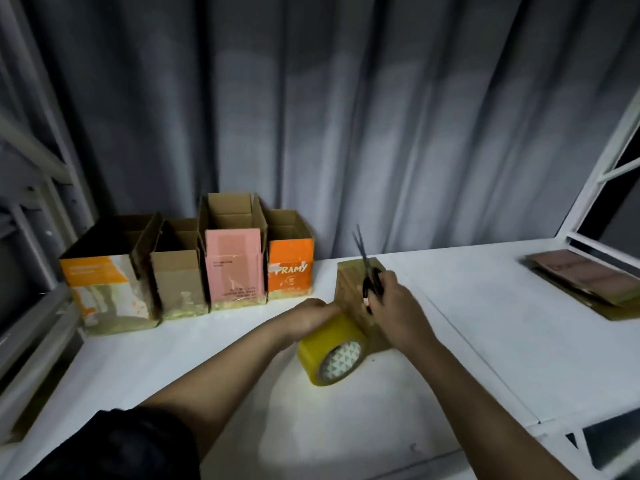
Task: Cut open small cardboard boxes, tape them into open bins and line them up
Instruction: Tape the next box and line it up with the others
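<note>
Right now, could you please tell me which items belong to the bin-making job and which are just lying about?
In use: brown cardboard box, yellowish packing-tape roll, black scissors, four finished open-top bins.
Lying about: flattened brown cardboard stack, grey curtain.

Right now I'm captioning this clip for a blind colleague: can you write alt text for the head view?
A person's right hand holds black scissors over a brown cardboard box, while the left hand holds a yellow tape roll against it. Four open-topped bins stand in a row to the left on a white table, before a grey curtain.
</note>
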